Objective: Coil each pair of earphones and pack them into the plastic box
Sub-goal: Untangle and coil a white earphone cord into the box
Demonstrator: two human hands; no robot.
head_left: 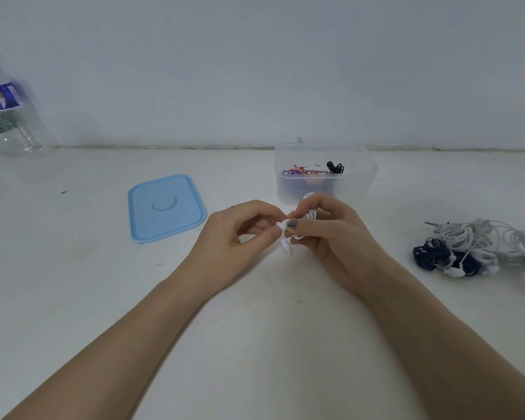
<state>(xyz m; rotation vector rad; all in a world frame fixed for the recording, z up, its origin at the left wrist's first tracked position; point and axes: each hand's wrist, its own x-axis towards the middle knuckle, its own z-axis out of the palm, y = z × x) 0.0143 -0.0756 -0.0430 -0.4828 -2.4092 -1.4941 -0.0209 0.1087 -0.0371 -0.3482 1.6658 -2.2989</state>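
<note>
Earphones, a white pair (308, 215) wound into a small coil, sit above the table's middle in the right hand (331, 234), whose curled fingers grip the bundle. The left hand (240, 234) pinches a white end of the cord (281, 224) beside it; one earbud (285, 246) dangles below. Fingers hide most of the coil. Bare white tabletop (255, 328) spreads around both forearms. Just behind the hands stands the clear plastic box (358, 177), open, with coloured and black coils blurred inside. Its flat blue lid (165, 207), round-cornered, lies to the left. A tangled pile of white and dark earphones (479, 250) lies right, near the frame edge. A clear bottle (9, 116) is cut off far left.
</note>
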